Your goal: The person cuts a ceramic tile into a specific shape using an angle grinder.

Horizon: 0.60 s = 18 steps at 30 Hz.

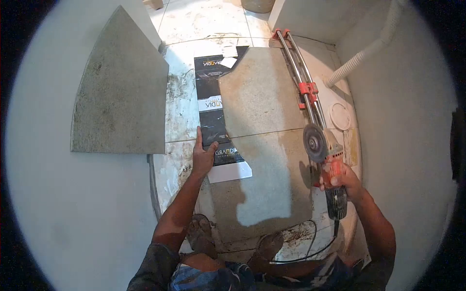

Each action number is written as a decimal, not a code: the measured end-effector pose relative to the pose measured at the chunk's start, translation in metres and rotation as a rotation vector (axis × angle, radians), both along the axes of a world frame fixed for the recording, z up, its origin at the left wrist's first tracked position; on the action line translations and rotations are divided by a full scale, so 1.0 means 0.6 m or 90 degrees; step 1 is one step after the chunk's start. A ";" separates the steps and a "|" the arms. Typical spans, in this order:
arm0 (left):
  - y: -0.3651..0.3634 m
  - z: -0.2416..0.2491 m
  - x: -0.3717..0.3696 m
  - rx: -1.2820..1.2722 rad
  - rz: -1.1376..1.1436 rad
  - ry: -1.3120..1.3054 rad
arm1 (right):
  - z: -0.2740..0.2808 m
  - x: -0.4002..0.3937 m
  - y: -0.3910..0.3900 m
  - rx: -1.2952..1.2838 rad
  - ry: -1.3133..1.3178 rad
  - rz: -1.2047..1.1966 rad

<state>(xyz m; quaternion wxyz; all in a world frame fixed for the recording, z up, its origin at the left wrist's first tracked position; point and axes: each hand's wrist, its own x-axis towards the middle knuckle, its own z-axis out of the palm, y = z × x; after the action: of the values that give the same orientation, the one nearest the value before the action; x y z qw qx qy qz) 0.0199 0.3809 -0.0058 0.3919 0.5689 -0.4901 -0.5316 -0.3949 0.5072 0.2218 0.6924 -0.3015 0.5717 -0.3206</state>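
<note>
My right hand [343, 176] is wrapped around the red body of an angle grinder [332, 169]. The grinder's dark disc [314, 141] faces left, above the right edge of the grey tiles. On the left, my left hand [204, 158] holds the edge of a black printed cardboard strip [212, 121], thumb on top and index finger stretched along its side. The strip lies against a large grey tile [262, 92] with a cut upper-left corner. A second grey tile [264, 179] lies nearer to me, with a pale, irregular patch on its surface.
A curved-edged grey slab [121, 92] stands at the left wall. A railed tile cutter [303, 80] lies along the right, near a white round lid [340, 116] and a corrugated pipe [359, 63]. The grinder's cord [310, 257] runs past my feet.
</note>
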 end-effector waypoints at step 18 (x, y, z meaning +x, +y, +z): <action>0.005 0.015 -0.012 -0.014 0.004 0.056 | -0.164 0.010 0.054 -0.003 -0.154 -0.087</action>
<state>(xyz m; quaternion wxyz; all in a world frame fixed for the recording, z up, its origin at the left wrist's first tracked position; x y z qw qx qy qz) 0.0125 0.3840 0.0034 0.4208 0.5424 -0.4764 -0.5493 -0.3887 0.5398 0.1235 0.7319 -0.2228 0.5026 -0.4026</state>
